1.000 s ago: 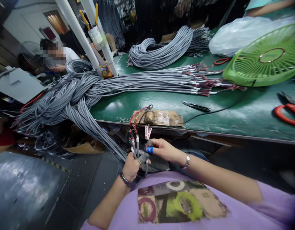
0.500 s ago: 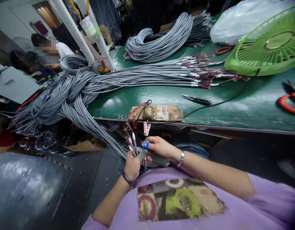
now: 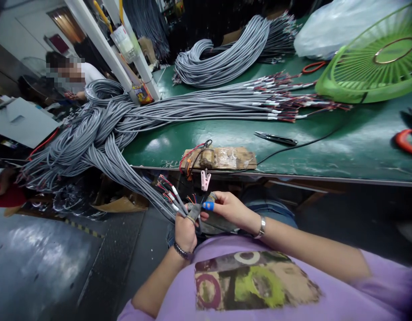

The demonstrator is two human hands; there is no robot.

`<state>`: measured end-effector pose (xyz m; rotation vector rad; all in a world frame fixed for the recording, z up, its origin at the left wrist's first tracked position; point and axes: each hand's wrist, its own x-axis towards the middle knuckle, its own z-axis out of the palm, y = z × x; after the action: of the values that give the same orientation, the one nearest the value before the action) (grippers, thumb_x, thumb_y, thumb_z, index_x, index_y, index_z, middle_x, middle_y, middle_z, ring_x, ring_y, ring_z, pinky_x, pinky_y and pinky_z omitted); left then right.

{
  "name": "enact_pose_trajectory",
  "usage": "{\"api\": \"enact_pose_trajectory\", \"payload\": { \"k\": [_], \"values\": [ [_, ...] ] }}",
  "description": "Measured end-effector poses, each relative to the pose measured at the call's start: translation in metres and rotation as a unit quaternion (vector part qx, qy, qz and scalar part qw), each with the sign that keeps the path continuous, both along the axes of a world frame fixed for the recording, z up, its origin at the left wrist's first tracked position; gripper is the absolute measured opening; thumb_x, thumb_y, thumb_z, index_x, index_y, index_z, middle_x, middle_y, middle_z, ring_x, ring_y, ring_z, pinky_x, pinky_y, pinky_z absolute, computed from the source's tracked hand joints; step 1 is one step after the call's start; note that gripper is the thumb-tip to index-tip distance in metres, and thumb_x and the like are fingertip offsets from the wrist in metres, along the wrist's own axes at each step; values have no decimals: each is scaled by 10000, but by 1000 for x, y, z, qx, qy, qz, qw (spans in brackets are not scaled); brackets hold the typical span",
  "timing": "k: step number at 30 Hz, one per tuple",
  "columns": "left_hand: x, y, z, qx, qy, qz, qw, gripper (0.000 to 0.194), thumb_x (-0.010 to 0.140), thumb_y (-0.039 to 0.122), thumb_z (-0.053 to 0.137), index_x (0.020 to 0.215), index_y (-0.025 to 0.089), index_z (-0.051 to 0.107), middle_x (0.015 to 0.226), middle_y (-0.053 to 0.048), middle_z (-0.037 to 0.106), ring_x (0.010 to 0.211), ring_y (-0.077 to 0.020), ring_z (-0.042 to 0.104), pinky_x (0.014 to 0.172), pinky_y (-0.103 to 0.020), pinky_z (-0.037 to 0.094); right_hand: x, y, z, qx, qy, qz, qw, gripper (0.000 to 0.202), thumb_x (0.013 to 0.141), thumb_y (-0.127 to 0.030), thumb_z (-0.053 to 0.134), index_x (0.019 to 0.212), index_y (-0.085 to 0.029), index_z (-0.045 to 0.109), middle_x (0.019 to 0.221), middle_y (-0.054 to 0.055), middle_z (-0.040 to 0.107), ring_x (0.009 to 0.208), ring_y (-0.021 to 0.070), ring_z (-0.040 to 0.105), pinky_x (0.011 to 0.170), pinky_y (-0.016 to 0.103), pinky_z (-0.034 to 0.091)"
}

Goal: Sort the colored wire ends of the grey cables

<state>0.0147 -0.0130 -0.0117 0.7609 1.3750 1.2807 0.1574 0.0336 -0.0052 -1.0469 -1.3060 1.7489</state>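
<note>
My left hand point(image 3: 187, 226) is closed around several grey cables point(image 3: 178, 201), whose stripped ends show thin coloured wires point(image 3: 166, 182) and white bands. Grey covering wraps its thumb. Just to the right, my right hand point(image 3: 228, 208) pinches at the fine wire ends beside the left thumb; a blue band point(image 3: 208, 205) and a grey cover sit on its fingers. What lies between those fingertips is too small to make out. Above the hands, a pink clothespin point(image 3: 205, 180) hangs at the table edge, below a wooden board point(image 3: 226, 158) with a brownish lump and red and black leads.
Long grey cable bundles point(image 3: 192, 104) lie across the green table point(image 3: 326, 156), with a coil point(image 3: 226, 58) behind. Black snips point(image 3: 276, 138), red-handled scissors point(image 3: 408, 141), a green fan point(image 3: 373, 67) and a plastic bag point(image 3: 343, 26) are there too. Another person point(image 3: 75, 76) sits far left.
The wire ends in my left hand have tilted left, and a separate set of thin wires shows between the hands. My right hand has shifted slightly right.
</note>
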Motion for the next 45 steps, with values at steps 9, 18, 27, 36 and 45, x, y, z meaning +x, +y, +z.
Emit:
{"api": "enact_pose_trajectory", "payload": {
  "k": [9,18,27,36,45],
  "values": [
    [-3,-2,2,9,45,-62,997,304,729,394,701,579,144,614,478,-16,607,447,-89,494,456,-196,321,5,8,15,18,-17,33,999,394,648,-513,725,740,-156,586,671,-14,568,613,110,477,577,242,391],
    [3,-3,7,-6,76,-89,993,359,725,417,680,496,152,605,438,-21,577,425,-100,466,463,-219,341,-9,3,15,-42,62,96,993,316,691,-452,685,704,-197,499,473,-32,572,460,149,558,527,280,437],
    [1,-3,2,5,48,-68,996,328,742,421,681,564,153,615,467,-12,605,425,-96,480,462,-214,339,-10,2,8,-115,77,-25,990,317,618,-387,758,648,-166,533,501,-46,552,461,81,483,490,218,355],
    [-2,-3,0,16,52,-45,998,340,742,432,683,557,155,614,491,-18,609,457,-100,478,474,-218,323,3,5,3,-230,148,-24,962,318,658,-394,743,836,-161,620,789,28,617,595,88,514,554,225,454],
    [1,-3,-1,21,69,-53,996,349,753,423,669,533,157,616,495,-18,604,468,-104,462,497,-229,335,-5,-1,7,-83,37,-22,996,396,570,-475,780,662,-160,559,569,-39,539,520,76,417,516,226,323]
  ]
}}
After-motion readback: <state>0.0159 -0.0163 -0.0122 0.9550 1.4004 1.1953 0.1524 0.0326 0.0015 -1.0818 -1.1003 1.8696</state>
